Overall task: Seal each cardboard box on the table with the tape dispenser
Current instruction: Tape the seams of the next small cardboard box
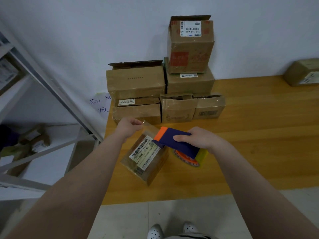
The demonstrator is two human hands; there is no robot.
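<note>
While the metal shelf (43,94) stands off the left edge of the worktop (259,135), the left grip (129,127) pinches a clear tape end (144,123) between thumb and forefinger; below it the cardboard box (145,159) lies near the near-left corner, label up, long axis slanting from near-left to far-right; the tape dispenser (174,144) hangs over its right side, orange nose pointing left and away; the right grip (202,139) curls round its blue body; stacked boxes (164,90) fill the far-left corner.
</note>
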